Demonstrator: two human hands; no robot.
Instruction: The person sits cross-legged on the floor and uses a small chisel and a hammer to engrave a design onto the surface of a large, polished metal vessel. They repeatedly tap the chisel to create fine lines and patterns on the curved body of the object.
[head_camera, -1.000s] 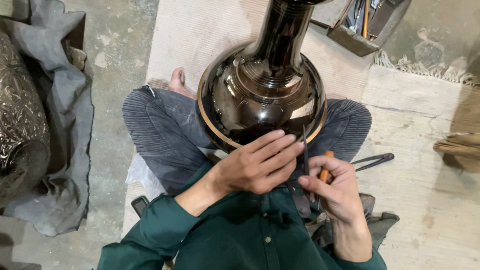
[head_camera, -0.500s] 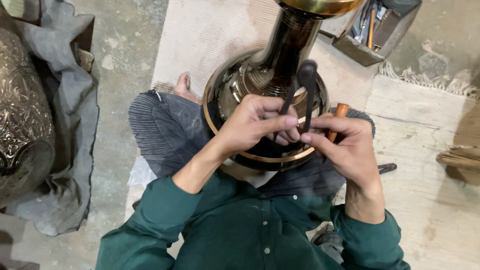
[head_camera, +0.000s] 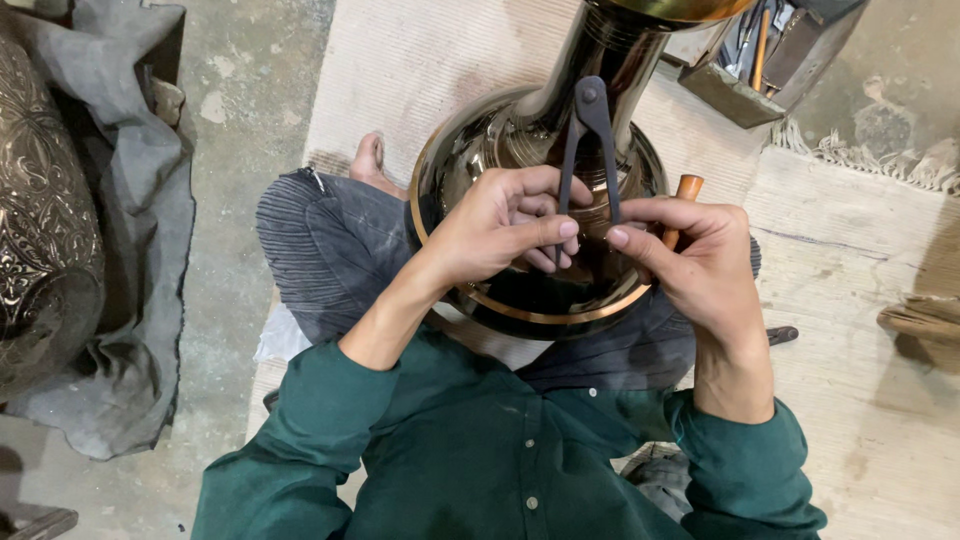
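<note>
A large dark polished metal vase (head_camera: 520, 130) with a brass-coloured rim rests on my lap, neck pointing away. My left hand (head_camera: 500, 225) and my right hand (head_camera: 690, 260) both hold a dark metal divider compass (head_camera: 590, 150) over the vase's body, hinge up, one leg in each hand. My left thumb and fingers pinch the left leg. My right hand pinches the right leg and also holds a tool with an orange wooden handle (head_camera: 686, 195), its tip hidden behind the fingers.
An engraved metal vessel (head_camera: 45, 250) lies on grey cloth (head_camera: 140, 250) at the left. A box of tools (head_camera: 770, 50) stands at the top right on a pale mat (head_camera: 860, 300). Another dark tool (head_camera: 782, 335) lies by my right knee.
My hands rose from low on my lap to the vase's body. The compass came up into view, held upright and spread between both hands. The view shifted slightly.
</note>
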